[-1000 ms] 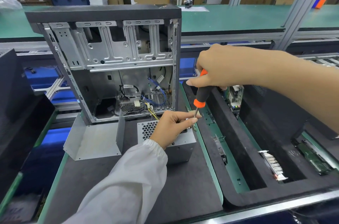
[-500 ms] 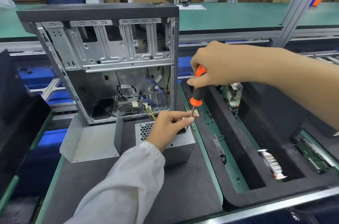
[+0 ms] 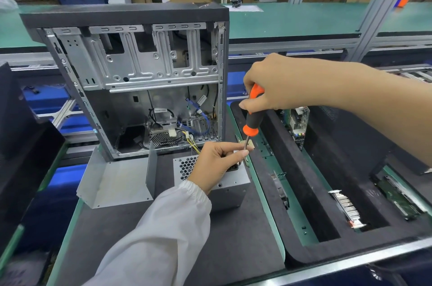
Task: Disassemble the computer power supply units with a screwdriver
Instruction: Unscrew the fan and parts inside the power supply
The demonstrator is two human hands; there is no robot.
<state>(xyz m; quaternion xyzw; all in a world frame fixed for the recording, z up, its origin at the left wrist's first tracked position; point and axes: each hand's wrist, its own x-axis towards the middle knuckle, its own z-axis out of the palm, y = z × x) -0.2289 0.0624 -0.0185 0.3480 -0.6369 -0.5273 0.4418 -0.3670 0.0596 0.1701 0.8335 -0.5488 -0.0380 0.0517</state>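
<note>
While the right hand (image 3: 273,82) grips the screwdriver (image 3: 253,115) by its orange-black handle, the shaft points down and slightly left, tip at the PSU's (image 3: 230,186) top right edge. The left hand (image 3: 216,164) rests on top of the PSU, thumb and forefinger pinched around the shaft near the tip. What the tip seats in is hidden by the fingers. The right forearm comes in from the right, bare, crossing above the foam tray (image 3: 301,194). The left arm comes from below in a white sleeve (image 3: 163,234).

The PSU sits on the dark mat (image 3: 233,250), close to the mat's right edge, just beside the tray wall; tight room on that side. Open mat lies in front of it. A bent metal cover (image 3: 117,180) lies left of the PSU, a narrow gap between them.

The open case (image 3: 145,70) stands upright just behind both, side panel off; yellow wires (image 3: 194,145) run from it toward the PSU. Inside low: cables and a mesh-faced unit.

The tray has long slots: a circuit board (image 3: 297,122) stands at the far end of 1, a finned card (image 3: 346,208) in the near part, a green board (image 3: 397,196) in the slot at right.
</note>
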